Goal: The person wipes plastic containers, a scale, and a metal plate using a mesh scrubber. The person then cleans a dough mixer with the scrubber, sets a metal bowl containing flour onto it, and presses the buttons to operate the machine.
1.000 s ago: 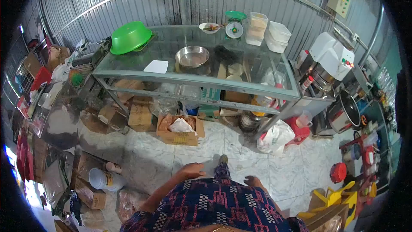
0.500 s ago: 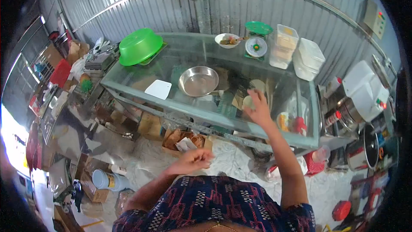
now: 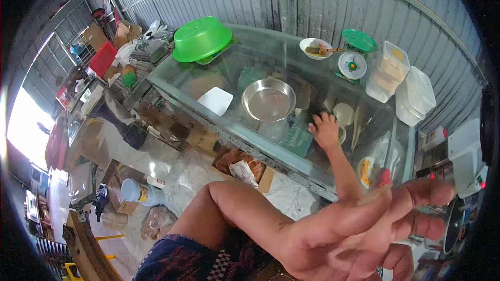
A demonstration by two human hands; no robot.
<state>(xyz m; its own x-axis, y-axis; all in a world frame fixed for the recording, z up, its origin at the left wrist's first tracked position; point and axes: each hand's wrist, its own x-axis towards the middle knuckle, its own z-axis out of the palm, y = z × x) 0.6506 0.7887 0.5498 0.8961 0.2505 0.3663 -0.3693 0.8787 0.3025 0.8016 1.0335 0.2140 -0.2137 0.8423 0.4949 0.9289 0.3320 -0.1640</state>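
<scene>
Large and close to the camera at the lower right, my left hand [image 3: 364, 229] is raised with its fingers spread and holds nothing. Behind it, my right hand [image 3: 326, 131] rests on the glass-topped table [image 3: 245, 57], fingers apart and empty. To its left on the glass is a round metal pan [image 3: 268, 100]. A white flat square piece [image 3: 215, 101] lies further left, near the front edge. Toward the back stand a white bowl [image 3: 316, 49] with food and a utensil, and a green kitchen scale [image 3: 352, 66].
An upturned green basin [image 3: 202, 39] sits at the table's left end. Stacked plastic containers [image 3: 386, 72] and white tubs [image 3: 415, 96] stand at the right. On the floor are an open cardboard box [image 3: 266, 179] and a pale blue bucket [image 3: 141, 192].
My left hand has come up from the waist toward the camera and across to the right. My right hand has lowered onto the glass. The view has turned and moved closer to the table.
</scene>
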